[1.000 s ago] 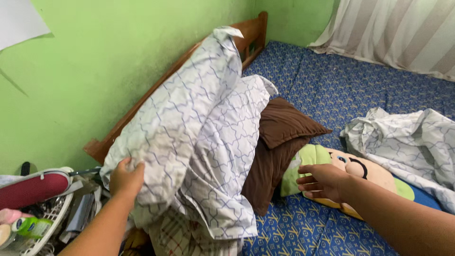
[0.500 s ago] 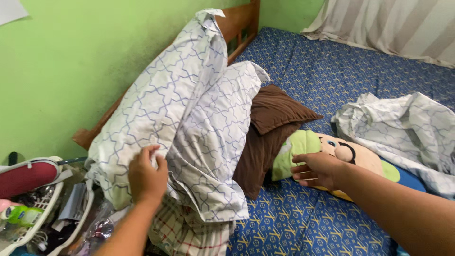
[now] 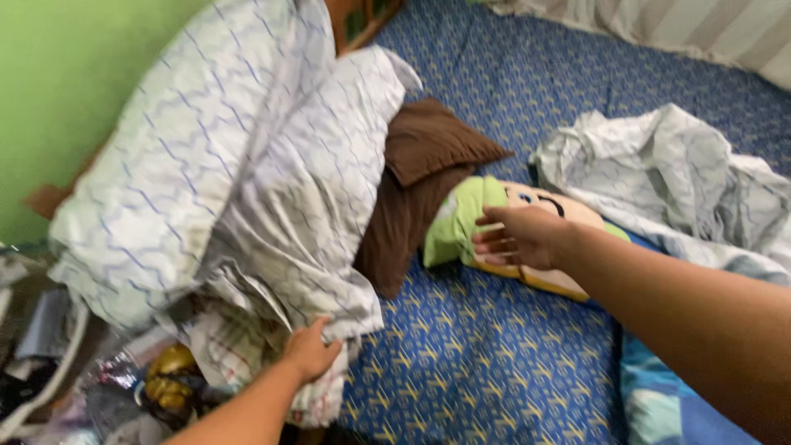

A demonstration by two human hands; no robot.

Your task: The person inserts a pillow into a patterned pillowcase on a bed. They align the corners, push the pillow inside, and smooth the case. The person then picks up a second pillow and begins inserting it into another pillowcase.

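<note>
Head view: your left hand [image 3: 311, 353] is closed on the lower edge of the white patterned pillowcase [image 3: 313, 206] at near left, while your right hand [image 3: 519, 239] hovers open and empty over the cartoon-face cushion [image 3: 527, 218]. 2 white pillows [image 3: 165, 173] lean stacked against the green wall [image 3: 49, 82], a crumpled sheet [image 3: 667, 181] lies loose at far right, so the bed looks partly sorted. No readable labels; blurred clutter [image 3: 124, 387] sits near left.

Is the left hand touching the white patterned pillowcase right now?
Touching. The head view shows the left hand with its fingers closed over the lower edge of the white patterned pillowcase, no gap between them.
</note>
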